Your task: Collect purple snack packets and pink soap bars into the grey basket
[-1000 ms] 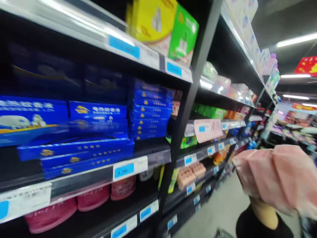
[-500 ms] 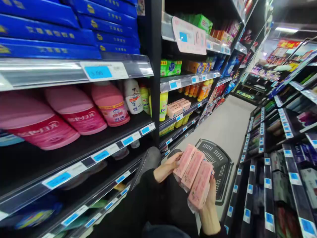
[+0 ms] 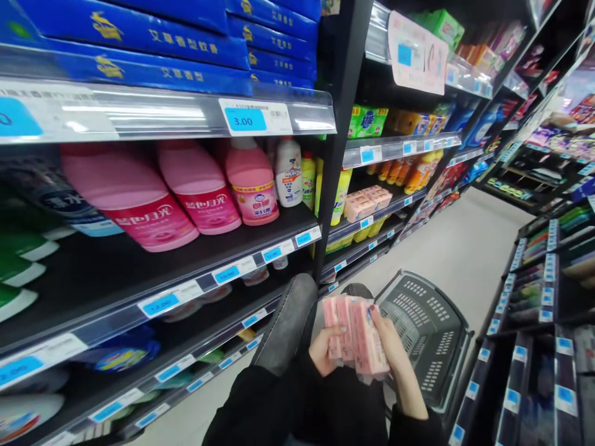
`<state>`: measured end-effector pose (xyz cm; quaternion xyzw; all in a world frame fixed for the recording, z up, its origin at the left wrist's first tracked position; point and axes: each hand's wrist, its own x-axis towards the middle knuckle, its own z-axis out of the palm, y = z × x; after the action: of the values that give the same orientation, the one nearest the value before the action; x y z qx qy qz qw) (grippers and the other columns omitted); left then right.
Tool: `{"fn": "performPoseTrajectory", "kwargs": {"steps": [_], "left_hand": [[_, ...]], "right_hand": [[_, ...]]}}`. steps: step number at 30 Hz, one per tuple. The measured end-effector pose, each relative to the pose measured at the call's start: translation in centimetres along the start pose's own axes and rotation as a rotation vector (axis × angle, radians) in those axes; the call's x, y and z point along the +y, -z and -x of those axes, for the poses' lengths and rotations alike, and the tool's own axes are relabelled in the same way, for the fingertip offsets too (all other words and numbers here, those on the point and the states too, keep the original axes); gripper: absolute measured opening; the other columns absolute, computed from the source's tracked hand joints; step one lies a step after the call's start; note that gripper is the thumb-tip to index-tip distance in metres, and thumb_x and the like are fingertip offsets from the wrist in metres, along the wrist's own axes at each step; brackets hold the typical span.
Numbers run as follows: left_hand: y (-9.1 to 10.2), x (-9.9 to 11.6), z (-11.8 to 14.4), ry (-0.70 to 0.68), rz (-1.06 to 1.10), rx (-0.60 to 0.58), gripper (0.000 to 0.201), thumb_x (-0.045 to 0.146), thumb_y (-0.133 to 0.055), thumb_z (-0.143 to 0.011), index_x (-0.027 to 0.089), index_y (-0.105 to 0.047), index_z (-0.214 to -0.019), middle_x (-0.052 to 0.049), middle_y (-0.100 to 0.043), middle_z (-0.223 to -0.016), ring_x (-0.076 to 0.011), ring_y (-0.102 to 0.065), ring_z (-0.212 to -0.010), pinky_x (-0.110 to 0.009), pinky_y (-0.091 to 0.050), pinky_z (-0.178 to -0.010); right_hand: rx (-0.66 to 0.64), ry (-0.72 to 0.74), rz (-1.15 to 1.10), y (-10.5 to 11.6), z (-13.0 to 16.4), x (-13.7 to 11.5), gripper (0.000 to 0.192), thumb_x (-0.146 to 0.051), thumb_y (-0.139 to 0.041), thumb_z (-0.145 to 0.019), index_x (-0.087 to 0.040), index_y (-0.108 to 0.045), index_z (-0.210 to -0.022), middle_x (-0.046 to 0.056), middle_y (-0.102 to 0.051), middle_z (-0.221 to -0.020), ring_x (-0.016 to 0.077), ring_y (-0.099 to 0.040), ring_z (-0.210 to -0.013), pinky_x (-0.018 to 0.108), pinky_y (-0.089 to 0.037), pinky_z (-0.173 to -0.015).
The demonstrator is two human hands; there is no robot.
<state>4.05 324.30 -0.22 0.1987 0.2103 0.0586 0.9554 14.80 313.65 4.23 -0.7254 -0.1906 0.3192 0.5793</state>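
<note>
I hold a pink pack of bars (image 3: 356, 334) upright between both hands, low in front of me. My left hand (image 3: 325, 350) has its fingers curled round the pack's near edge; my right hand (image 3: 395, 353) wraps its far side, fingertips on the top edge. Both grips are closed on it. Just beyond my right hand stands a grey shopping basket (image 3: 425, 322) on the floor. Left of my grip run shelves with pink bottles (image 3: 199, 186).

Black shelves (image 3: 260, 232) and a pale floor (image 3: 465, 241).
Blue boxes (image 3: 153, 37) fill the upper-left shelf, pink bottles (image 3: 199, 186) stand on the one below, and a grey basket (image 3: 425, 328) sits on the floor at lower right.
</note>
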Motion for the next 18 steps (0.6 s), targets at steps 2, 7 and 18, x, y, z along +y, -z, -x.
{"fn": "performPoseTrajectory", "kwargs": {"steps": [2,7,18], "left_hand": [[1.4,-0.1,-1.4,-0.026,0.025,0.021,0.051,0.017,-0.068,-0.062,0.001,-0.057,-0.11,-0.013,-0.072,-0.078,-0.0298,-0.068,-0.088,-0.038,-0.053,-0.08],[4.5,-0.3,-4.2,-0.064,0.073,0.046,0.044,0.019,-0.065,-0.07,0.002,-0.058,-0.11,-0.016,-0.073,-0.09,-0.0269,-0.069,-0.087,-0.036,-0.051,-0.082],[8.2,0.1,-5.9,0.084,0.159,-0.158,0.053,0.033,-0.064,-0.072,0.001,-0.061,-0.115,-0.021,-0.069,-0.105,-0.0359,-0.064,-0.098,-0.048,-0.045,-0.087]], "right_hand": [[0.148,0.035,0.329,-0.5,-0.9,-0.3,0.053,-0.067,-0.044,-0.079,-0.021,-0.047,-0.052,0.004,-0.053,-0.052,0.0241,-0.053,-0.06,0.035,-0.039,-0.063],[0.146,0.032,0.521,-2.1,-1.8,1.4,0.049,-0.06,-0.043,-0.082,-0.02,-0.058,-0.106,0.015,-0.067,-0.102,0.0335,-0.061,-0.097,0.041,-0.044,-0.082],[-0.146,-0.101,-0.628,1.2,-1.3,6.9,0.06,-0.041,-0.069,-0.068,-0.025,-0.053,-0.124,0.008,-0.062,-0.123,0.0297,-0.061,-0.105,0.044,-0.051,-0.084]]}}
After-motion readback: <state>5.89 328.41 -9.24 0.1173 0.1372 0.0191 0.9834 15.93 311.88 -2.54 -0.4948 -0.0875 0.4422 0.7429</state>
